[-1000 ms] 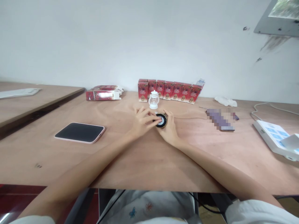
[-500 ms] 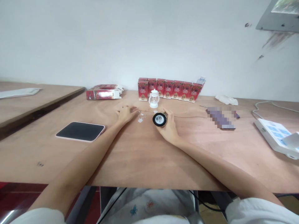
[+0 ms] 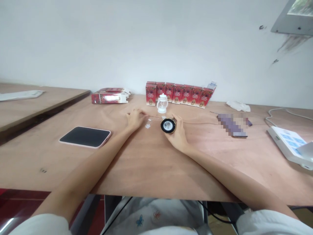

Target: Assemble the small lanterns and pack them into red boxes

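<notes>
In the head view my right hand [image 3: 178,135] is wrapped round a gold-rimmed object with a round black base [image 3: 168,125], which faces me and bears a white label. My left hand [image 3: 136,118] rests on the table to the left, its fingertips pinched together beside small white scraps [image 3: 147,125]; whatever they hold is too small to make out. Behind the hands stands a small white lantern [image 3: 162,103] with a clear body. A row of red boxes [image 3: 179,93] stands upright behind the lantern.
Flattened red boxes [image 3: 109,97] lie at the back left. A phone [image 3: 85,137] lies left of my left forearm. On the right are a blurred purple item [image 3: 231,125], a crumpled white tissue [image 3: 238,106], and a white case [image 3: 288,145] near a cable [image 3: 269,114].
The fingers of my left hand have drawn together by the white scraps. My right hand keeps its hold on the round-based object. The whole view has shifted slightly.
</notes>
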